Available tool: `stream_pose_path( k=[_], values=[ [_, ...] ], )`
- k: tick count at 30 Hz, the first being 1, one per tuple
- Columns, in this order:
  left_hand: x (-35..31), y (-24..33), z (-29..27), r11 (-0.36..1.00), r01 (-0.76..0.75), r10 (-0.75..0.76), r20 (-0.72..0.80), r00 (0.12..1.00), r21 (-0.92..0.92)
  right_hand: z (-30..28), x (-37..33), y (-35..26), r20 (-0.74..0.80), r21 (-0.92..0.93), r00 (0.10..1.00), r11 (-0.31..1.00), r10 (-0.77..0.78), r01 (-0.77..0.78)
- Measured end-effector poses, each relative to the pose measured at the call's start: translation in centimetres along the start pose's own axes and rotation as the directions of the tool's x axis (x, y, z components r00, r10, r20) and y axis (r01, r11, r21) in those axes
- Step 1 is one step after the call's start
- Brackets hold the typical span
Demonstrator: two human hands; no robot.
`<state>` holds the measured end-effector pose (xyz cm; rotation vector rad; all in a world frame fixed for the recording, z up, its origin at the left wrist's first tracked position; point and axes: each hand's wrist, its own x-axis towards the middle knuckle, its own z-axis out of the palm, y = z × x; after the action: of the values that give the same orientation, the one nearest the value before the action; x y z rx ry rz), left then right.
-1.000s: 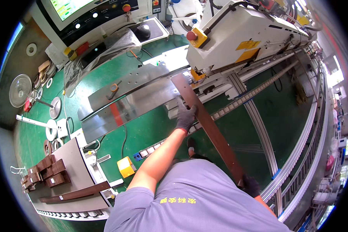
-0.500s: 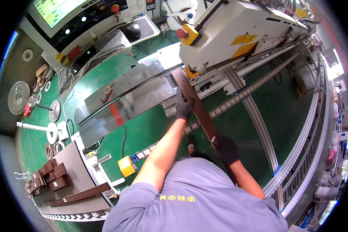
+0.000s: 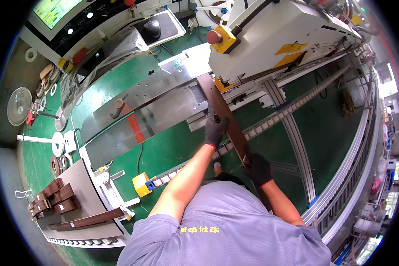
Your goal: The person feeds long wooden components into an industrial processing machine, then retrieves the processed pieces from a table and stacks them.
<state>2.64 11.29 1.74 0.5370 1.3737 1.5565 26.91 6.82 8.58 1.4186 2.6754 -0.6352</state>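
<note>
Board, long n brown, slanted from the R end of the metal tabletop back toward the person's grey shirt, far end near the white machine. L hand was clamped on its L edge, R hand clamped on it closer in. More brown pcs sat on a grey tabletop off left.

Head-worn fisheye view, facing down, close above torso

Glossy green floor, dull grey-brown wall at far left, bright windows at far right
</note>
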Motion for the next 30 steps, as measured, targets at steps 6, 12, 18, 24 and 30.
stream_pose_path(
  k=[6, 12, 18, 24, 30],
  values=[
    [1.6, -1.0, 2.5, 0.997, -0.018, 0.018, 0.000, 1.000, 0.081, -0.6, 0.8, 2.3, -0.029, -0.032, 0.999, 0.999, 0.016, -0.017],
    [2.6, -0.1, 6.4, 0.984, 0.025, -0.021, -0.021, 1.000, 0.177, -2.1, 2.4, 6.4, -0.014, -0.057, 1.000, 0.998, 0.024, -0.025],
    [5.2, -0.7, 11.2, 0.992, 0.048, -0.053, 0.041, 0.998, 0.119, -4.5, 3.9, 10.1, 0.016, -0.031, 0.994, 0.994, 0.104, -0.104],
    [9.4, -5.6, 17.1, 0.988, -0.092, 0.086, 0.052, 0.995, 0.128, -7.2, 5.5, 14.8, 0.033, -0.154, 0.990, 0.980, 0.136, -0.129],
    [11.6, -1.6, 22.8, 0.965, 0.071, -0.111, 0.148, 0.983, 0.253, -9.7, 7.5, 20.9, -0.037, -0.145, 0.990, 0.979, 0.137, -0.141]
  ],
)
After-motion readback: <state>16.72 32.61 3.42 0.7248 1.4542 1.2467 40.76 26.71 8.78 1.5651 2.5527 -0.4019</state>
